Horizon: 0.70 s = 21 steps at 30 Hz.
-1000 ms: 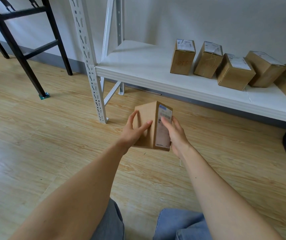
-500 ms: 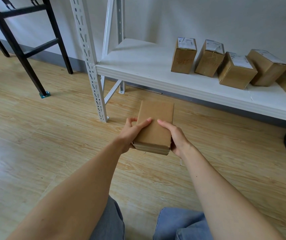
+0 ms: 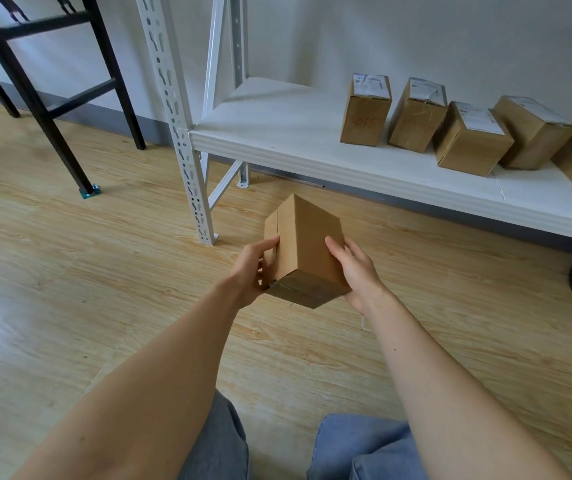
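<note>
Both hands clamp one cardboard box [image 3: 307,247] above the wooden floor [image 3: 69,271]: left hand [image 3: 251,268] on its left side, right hand [image 3: 353,268] on its right. Farther right, five boxes [image 3: 471,143] line the white shelf [image 3: 277,133].

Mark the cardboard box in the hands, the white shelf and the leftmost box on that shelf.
cardboard box [image 3: 314,244], head view, on its plain face toward the camera.
white shelf [image 3: 270,133], head view, on its bare board near the left end.
leftmost box [image 3: 364,119], head view, on its brown front face.
</note>
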### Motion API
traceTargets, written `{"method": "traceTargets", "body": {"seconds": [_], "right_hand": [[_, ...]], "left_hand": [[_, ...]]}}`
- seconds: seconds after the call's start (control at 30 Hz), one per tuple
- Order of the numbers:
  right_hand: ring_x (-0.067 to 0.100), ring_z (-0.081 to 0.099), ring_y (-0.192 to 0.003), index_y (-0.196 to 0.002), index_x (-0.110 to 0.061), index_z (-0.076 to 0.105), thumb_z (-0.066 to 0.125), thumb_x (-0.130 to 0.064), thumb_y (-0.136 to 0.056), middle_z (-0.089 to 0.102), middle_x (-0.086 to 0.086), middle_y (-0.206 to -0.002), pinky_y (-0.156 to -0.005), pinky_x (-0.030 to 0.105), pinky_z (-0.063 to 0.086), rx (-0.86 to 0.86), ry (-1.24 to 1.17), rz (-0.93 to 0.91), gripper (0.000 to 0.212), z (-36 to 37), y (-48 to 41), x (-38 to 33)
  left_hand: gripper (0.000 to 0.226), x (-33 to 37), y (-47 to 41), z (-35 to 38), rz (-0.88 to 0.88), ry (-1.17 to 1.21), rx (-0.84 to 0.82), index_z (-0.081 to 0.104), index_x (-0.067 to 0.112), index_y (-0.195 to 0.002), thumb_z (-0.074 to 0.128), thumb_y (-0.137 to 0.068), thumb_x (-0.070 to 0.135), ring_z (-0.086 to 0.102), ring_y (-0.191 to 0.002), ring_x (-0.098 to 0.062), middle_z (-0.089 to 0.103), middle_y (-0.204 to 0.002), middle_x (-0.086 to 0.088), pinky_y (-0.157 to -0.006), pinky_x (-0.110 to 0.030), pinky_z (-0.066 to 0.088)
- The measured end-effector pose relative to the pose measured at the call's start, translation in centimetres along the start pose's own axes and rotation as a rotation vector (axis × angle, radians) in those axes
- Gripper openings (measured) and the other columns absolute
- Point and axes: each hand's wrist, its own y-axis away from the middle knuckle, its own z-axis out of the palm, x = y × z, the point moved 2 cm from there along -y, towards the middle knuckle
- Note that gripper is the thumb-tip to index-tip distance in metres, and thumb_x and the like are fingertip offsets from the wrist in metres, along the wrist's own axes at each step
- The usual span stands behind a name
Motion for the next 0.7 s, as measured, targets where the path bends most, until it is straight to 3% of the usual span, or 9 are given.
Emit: {"method": "traceTargets", "body": {"seconds": [0.13, 0.23, 0.3, 0.37, 0.4, 0.47, 0.53, 0.7], "right_hand": [[0.008, 0.058, -0.101, -0.138, -0.018, 0.051, 0.062, -0.046, -0.093, 0.062, -0.005, -0.119, -0.073, 0.029, 0.048, -0.056, 0.107, 0.024, 0.055, 0.6, 0.3, -0.3], [0.015, 0.06, -0.108, -0.139, -0.017, 0.047, 0.074, -0.078, -0.058, 0.063, 0.0, -0.123, -0.074, 0.032, 0.047, -0.086, 0.165, 0.101, 0.104, 1.2, 0.6, -0.2], [0.021, 0.06, -0.112, -0.138, -0.016, 0.048, 0.079, -0.08, -0.042, 0.064, 0.003, -0.124, -0.082, 0.038, 0.051, -0.102, 0.185, 0.122, 0.12, 1.1, 0.6, -0.1], [0.023, 0.06, -0.113, -0.134, -0.016, 0.055, 0.08, -0.07, -0.055, 0.066, 0.004, -0.121, -0.095, 0.046, 0.051, -0.128, 0.213, 0.124, 0.098, 1.1, 0.8, 0.0], [0.024, 0.06, -0.114, -0.131, -0.017, 0.058, 0.077, -0.064, -0.065, 0.067, 0.004, -0.12, -0.098, 0.048, 0.049, -0.141, 0.223, 0.126, 0.083, 1.0, 0.8, 0.0], [0.026, 0.06, -0.113, -0.126, -0.017, 0.061, 0.073, -0.058, -0.076, 0.067, 0.006, -0.118, -0.096, 0.048, 0.05, -0.147, 0.233, 0.138, 0.066, 0.8, 0.7, 0.2], [0.027, 0.062, -0.11, -0.124, -0.016, 0.062, 0.071, -0.056, -0.079, 0.068, 0.008, -0.116, -0.091, 0.046, 0.052, -0.146, 0.232, 0.131, 0.061, 0.9, 0.6, 0.1], [0.028, 0.064, -0.105, -0.122, -0.013, 0.064, 0.073, -0.052, -0.079, 0.069, 0.01, -0.113, -0.08, 0.042, 0.052, -0.131, 0.213, 0.122, 0.059, 0.9, 0.5, 0.1]], "left_hand": [[0.05, -0.1, 0.4, 0.2, -0.024, 0.008, -0.112, 0.052, 0.022, -0.133, 0.06, -0.091, 0.048, 0.062, -0.106, -0.03, 0.063, -0.117, -0.01, -0.094, -0.053, 0.048], [0.056, -0.5, 0.5, 0.5, -0.042, -0.033, -0.17, 0.044, 0.028, -0.14, 0.061, -0.09, 0.048, 0.057, -0.118, -0.038, 0.054, -0.135, -0.012, -0.102, -0.073, 0.033], [0.05, -0.5, 0.7, 0.9, -0.032, -0.06, -0.207, 0.043, 0.032, -0.139, 0.059, -0.092, 0.043, 0.055, -0.117, -0.037, 0.053, -0.133, -0.01, -0.106, -0.075, 0.028], [0.049, -0.3, 1.0, 1.3, -0.001, -0.108, -0.221, 0.043, 0.036, -0.14, 0.058, -0.093, 0.042, 0.057, -0.11, -0.032, 0.058, -0.123, -0.007, -0.101, -0.065, 0.038], [0.05, -0.2, 1.1, 1.5, 0.012, -0.122, -0.221, 0.044, 0.037, -0.141, 0.058, -0.093, 0.043, 0.059, -0.102, -0.029, 0.061, -0.114, -0.006, -0.091, -0.055, 0.046], [0.049, -0.1, 1.4, 1.7, 0.029, -0.143, -0.223, 0.047, 0.038, -0.139, 0.058, -0.092, 0.049, 0.06, -0.09, -0.024, 0.063, -0.103, -0.005, -0.069, -0.039, 0.048], [0.051, 0.0, 1.5, 1.6, 0.034, -0.158, -0.226, 0.047, 0.039, -0.137, 0.06, -0.09, 0.052, 0.06, -0.09, -0.024, 0.062, -0.103, -0.006, -0.066, -0.037, 0.049], [0.063, 0.1, 1.3, 1.1, 0.041, -0.195, -0.203, 0.042, 0.047, -0.14, 0.068, -0.083, 0.056, 0.061, -0.104, -0.03, 0.06, -0.122, -0.008, -0.075, -0.046, 0.054]]}}
